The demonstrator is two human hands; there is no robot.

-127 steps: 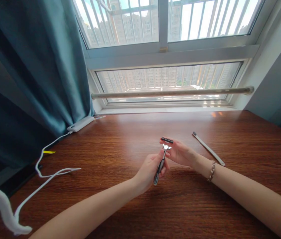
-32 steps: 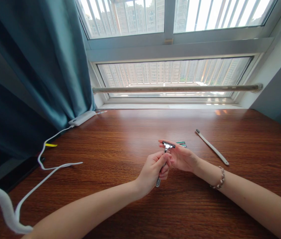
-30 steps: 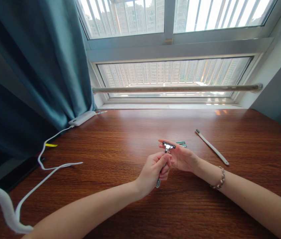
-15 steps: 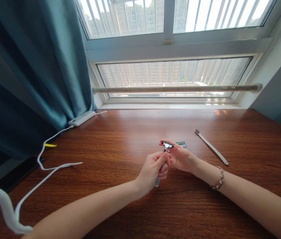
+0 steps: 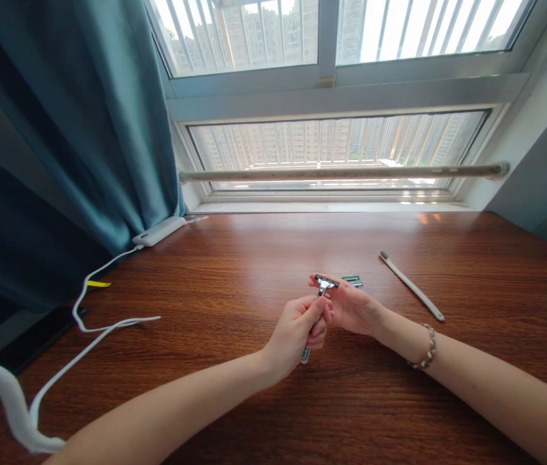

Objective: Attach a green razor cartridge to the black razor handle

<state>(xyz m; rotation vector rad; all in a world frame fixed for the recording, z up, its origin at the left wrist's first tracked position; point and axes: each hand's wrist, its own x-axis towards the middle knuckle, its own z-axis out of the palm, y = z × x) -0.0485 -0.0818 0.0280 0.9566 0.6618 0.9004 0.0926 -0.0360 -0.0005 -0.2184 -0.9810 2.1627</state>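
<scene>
My left hand [image 5: 297,332] is closed round the dark handle of a metal razor [image 5: 320,292], held upright above the wooden desk [image 5: 234,278]. My right hand [image 5: 350,305] pinches the razor's head from the right, thumb and fingers on the dark blade cartridge at the top. A bead bracelet [image 5: 425,349] sits on my right wrist. Just behind my right hand a small green-edged blade cartridge [image 5: 352,279] lies on the desk.
A white toothbrush [image 5: 411,286] lies on the desk to the right. A white power bank [image 5: 159,230] with a white cable [image 5: 103,323] rests at the left by the teal curtain [image 5: 60,129]. A window with a rail runs along the far edge.
Over four seconds the cartridge held above the razor has come down onto its head, and another cartridge now lies behind my right hand. In the last second both hands have barely moved.
</scene>
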